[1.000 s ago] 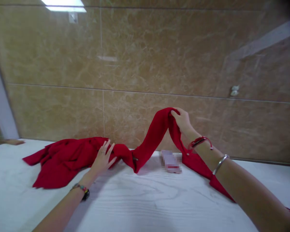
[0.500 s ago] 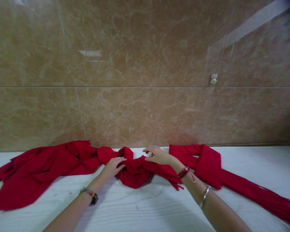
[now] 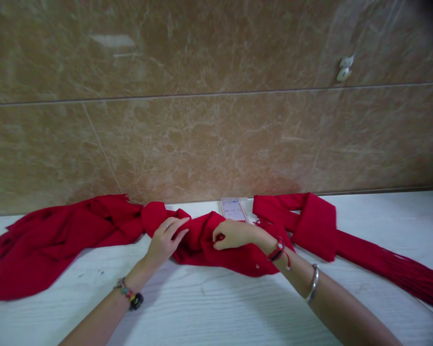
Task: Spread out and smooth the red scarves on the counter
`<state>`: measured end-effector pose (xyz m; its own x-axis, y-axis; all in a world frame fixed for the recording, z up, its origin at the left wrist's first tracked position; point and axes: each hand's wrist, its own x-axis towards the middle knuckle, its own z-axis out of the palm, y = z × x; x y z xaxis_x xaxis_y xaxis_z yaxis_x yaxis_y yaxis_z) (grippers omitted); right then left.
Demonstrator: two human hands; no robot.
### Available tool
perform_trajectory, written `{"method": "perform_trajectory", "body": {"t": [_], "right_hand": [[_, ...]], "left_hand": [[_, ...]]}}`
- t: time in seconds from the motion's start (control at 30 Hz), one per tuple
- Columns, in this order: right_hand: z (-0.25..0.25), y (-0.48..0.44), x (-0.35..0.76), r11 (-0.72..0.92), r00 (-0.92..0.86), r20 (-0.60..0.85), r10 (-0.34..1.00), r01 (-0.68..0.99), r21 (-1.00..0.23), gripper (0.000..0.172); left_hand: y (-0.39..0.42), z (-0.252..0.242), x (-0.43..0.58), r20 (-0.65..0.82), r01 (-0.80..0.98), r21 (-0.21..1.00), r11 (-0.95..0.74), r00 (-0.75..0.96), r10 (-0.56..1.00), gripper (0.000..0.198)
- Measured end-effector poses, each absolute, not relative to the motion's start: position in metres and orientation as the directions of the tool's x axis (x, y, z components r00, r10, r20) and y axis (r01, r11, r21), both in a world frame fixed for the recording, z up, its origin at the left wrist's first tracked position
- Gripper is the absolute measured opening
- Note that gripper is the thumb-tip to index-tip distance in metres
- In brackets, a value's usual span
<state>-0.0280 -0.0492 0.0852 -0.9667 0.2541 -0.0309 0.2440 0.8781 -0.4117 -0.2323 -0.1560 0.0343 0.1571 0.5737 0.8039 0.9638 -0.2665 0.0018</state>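
Observation:
Crumpled red scarf cloth (image 3: 234,259) lies in the middle of the white table. My left hand (image 3: 166,238) rests at its left part, thumb and fingers closed about a fold. On the upper side of the same piece, my right hand (image 3: 233,234) is curled into a pinch, with red cloth at the fingertips. To the left spreads a wider rumpled red cloth (image 3: 68,240), which meets the middle piece. A folded red scarf (image 3: 315,226) with a long fringe stretches to the right. Whether these are separate scarves I cannot tell.
A phone (image 3: 233,211) with a lit screen stands behind the middle cloth, by the wall. The glossy brown marble wall (image 3: 187,144) rises along the table's back edge. A small white figure-shaped hook (image 3: 345,68) is fixed to it.
My right hand has closed from a looser shape and moved down onto the cloth. The middle piece is spread further right, and more of the phone shows. The camera view has tilted down.

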Motion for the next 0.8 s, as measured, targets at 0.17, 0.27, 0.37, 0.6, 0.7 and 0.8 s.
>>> {"method": "perform_trajectory", "body": {"t": [0.17, 0.27, 0.37, 0.6, 0.7, 0.8], "right_hand": [[0.086, -0.044, -0.028, 0.859, -0.929, 0.06, 0.366, 0.312, -0.407, 0.022], [0.067, -0.05, -0.043, 0.892, -0.848, 0.4, 0.348, 0.167, -0.42, 0.044], [0.052, -0.056, -0.056, 0.913, -0.876, 0.419, 0.24, 0.057, -0.404, 0.036], [0.055, -0.046, -0.05, 0.913, -0.881, 0.319, 0.348, 0.242, -0.33, 0.015], [0.059, -0.036, -0.039, 0.883, -0.879, 0.191, 0.437, 0.378, -0.279, 0.039], [0.065, -0.025, -0.028, 0.866, -0.908, -0.011, 0.418, 0.402, -0.298, 0.057]], "left_hand": [[-0.156, 0.035, -0.226, 0.813, 0.972, -0.03, -0.234, 0.16, 0.559, 0.022], [-0.155, 0.032, -0.224, 0.796, 0.961, -0.04, -0.275, 0.197, 0.572, 0.023], [-0.154, 0.028, -0.224, 0.793, 0.95, -0.046, -0.309, 0.223, 0.568, 0.025], [-0.156, 0.029, -0.226, 0.779, 0.969, -0.132, -0.208, 0.231, 0.583, 0.026], [-0.155, 0.029, -0.234, 0.794, 0.99, -0.12, -0.071, 0.139, 0.591, 0.028], [-0.153, 0.027, -0.243, 0.761, 0.991, -0.11, 0.073, 0.037, 0.648, 0.029]]}}
